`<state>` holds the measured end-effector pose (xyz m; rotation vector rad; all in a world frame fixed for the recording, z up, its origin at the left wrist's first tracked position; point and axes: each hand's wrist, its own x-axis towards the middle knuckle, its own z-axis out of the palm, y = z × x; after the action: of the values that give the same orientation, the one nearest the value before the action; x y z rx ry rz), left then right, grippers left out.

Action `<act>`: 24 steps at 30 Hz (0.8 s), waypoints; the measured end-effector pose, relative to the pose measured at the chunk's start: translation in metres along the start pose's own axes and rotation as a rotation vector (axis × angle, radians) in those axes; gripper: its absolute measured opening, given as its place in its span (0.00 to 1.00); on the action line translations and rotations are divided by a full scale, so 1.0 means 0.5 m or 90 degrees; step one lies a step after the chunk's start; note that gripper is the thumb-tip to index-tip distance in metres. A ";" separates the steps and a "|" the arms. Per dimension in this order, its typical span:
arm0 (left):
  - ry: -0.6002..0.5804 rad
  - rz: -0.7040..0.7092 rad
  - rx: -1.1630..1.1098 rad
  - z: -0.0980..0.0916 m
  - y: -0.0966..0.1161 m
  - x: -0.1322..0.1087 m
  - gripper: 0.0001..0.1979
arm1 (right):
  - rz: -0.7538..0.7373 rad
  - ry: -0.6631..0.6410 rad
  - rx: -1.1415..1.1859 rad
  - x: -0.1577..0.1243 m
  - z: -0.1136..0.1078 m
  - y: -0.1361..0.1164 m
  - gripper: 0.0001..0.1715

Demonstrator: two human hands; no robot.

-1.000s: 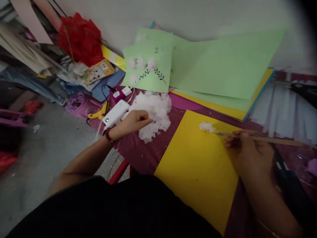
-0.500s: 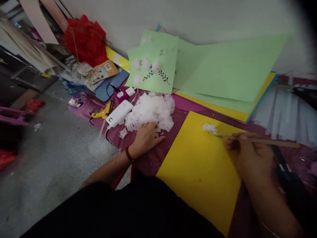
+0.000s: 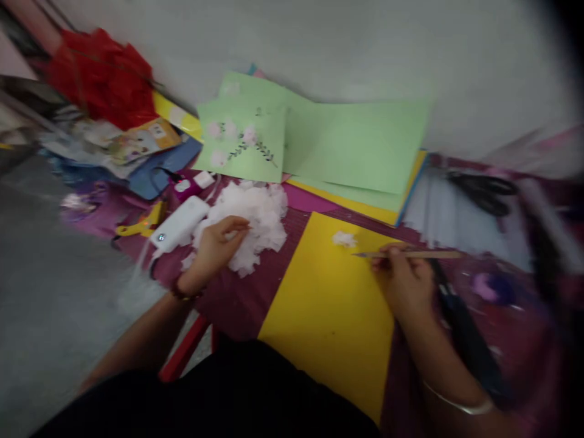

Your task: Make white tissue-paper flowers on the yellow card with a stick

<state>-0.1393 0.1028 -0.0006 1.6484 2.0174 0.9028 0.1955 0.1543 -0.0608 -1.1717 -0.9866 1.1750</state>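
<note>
My left hand (image 3: 215, 245) is at the near edge of a heap of small white tissue squares (image 3: 253, 216), fingers pinched together on the tissue. My right hand (image 3: 401, 283) is closed round a thin wooden stick (image 3: 413, 255) that lies across the top of a yellow sheet (image 3: 328, 310). The stick's tip points left toward a small crumpled white tissue tuft (image 3: 344, 238) stuck on the yellow sheet. A green card (image 3: 244, 146) with white tissue blossoms and drawn leaves leans at the back. The picture is blurred by motion.
A white power bank (image 3: 179, 223) with a cable lies left of the tissue heap. Green and yellow sheets (image 3: 356, 152) are stacked against the wall. Red tissue (image 3: 98, 73) and papers clutter the back left. Black scissors (image 3: 483, 188) lie on white strips at right. Grey floor is at left.
My left hand lifted from lying flat beside the heap and now pinches at the tissue. The view swung right and blurred. My right hand keeps the stick near the tuft.
</note>
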 end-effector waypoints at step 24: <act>-0.349 -0.082 -0.465 0.233 0.155 0.116 0.06 | -0.011 -0.037 -0.200 0.004 0.009 -0.006 0.13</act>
<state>-0.0215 0.1947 -0.0252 1.1621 1.2019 0.8704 0.1921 0.1572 -0.0575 -1.3768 -1.2567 1.0700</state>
